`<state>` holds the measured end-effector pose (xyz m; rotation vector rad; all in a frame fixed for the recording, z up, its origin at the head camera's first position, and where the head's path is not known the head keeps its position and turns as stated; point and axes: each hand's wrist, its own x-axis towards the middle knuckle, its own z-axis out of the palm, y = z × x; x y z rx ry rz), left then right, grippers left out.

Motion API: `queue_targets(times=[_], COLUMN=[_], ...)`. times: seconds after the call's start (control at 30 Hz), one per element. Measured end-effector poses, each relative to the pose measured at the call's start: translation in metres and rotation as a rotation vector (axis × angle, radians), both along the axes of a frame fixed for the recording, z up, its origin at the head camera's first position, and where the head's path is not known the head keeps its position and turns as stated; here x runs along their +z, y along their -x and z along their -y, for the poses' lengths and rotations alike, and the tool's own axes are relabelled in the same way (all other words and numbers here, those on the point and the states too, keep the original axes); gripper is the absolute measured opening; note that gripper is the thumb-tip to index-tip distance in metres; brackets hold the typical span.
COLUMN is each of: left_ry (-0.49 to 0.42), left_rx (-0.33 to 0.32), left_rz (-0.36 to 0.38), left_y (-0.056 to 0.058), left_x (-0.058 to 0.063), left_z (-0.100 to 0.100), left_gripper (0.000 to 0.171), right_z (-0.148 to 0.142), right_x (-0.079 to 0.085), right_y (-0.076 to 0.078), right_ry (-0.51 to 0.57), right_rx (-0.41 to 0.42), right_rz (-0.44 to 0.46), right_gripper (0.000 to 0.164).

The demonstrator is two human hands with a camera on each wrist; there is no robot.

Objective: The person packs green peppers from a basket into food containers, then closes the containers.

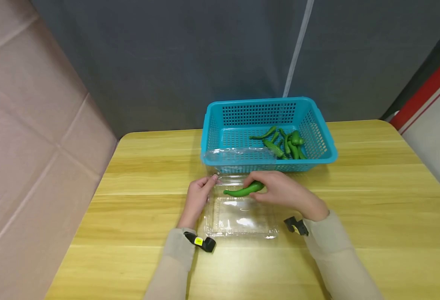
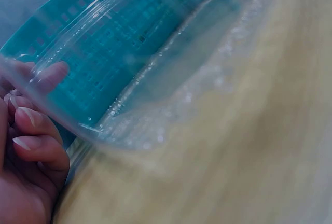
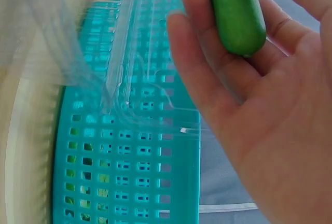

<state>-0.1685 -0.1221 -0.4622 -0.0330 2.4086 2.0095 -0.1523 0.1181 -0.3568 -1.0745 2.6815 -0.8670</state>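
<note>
A green chili pepper (image 1: 244, 191) is pinched in my right hand (image 1: 281, 191), above the bottom half of a clear plastic clamshell box (image 1: 244, 229). In the right wrist view the thick end of the pepper (image 3: 241, 24) lies between thumb and fingers. My left hand (image 1: 198, 196) pinches the box's left edge near the fold, with the thumb on the plastic; its other fingers curl in the left wrist view. The open lid (image 1: 238, 156) leans back against a blue basket (image 1: 268, 101). Inside the basket lie several green peppers (image 1: 287, 146).
A wooden table (image 1: 137, 179) carries the box and the basket. Dark grey cloth (image 1: 190, 62) hangs behind its far edge. A pale padded wall (image 1: 36, 166) rises at the left, and a red and white panel (image 1: 430, 87) stands at the far right.
</note>
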Motion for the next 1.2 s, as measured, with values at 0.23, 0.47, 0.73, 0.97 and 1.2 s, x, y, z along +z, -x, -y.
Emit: queue_targets(times=[0.23,0.47,0.73,0.97,1.2], left_ry=[0.017,0.031,0.035,0.024,0.010], left_rx=[0.000,0.005,0.010,0.018,0.013], left_rz=[-0.002,0.000,-0.001,0.007,0.005], left_y=[0.001,0.002,0.003,0.002,0.002], left_x=[0.000,0.001,0.002,0.000,-0.001], left_z=[-0.001,-0.002,-0.001,0.001,0.000], left_gripper=[0.045,0.045,0.045,0.045,0.046], right_z=[-0.001,0.006,0.011,0.020,0.022], right_x=[-0.003,-0.009,-0.013,-0.021,-0.022], right_y=[0.001,0.003,0.003,0.002,0.000], right_ry=[-0.061,-0.089,-0.141,-0.145,-0.132], right_rx=[-0.017,-0.004,0.015,0.040,0.028], right_rz=[-0.030,-0.059,-0.049,-0.106,-0.151], right_gripper=[0.021,0.015,0.014,0.013,0.013])
